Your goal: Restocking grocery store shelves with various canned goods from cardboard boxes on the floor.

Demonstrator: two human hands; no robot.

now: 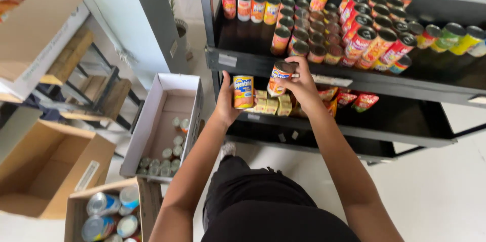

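My left hand (226, 101) grips an orange-and-yellow labelled can (243, 92) upright, just below the front edge of the black upper shelf (238, 62). Beside it, my right hand (302, 84) holds a second orange can (279, 77), tilted, at the same shelf edge. Several more cans (304, 37) in orange, red and green labels stand in rows on that shelf, just behind both hands.
The lower shelf (400, 115) carries small yellow packs (271, 104) and red pouches (354, 100). On the floor to the left stands a white carton (157, 105) with several small cans, a brown box (83, 204) with cans at the bottom, and an open cardboard box (45, 166).
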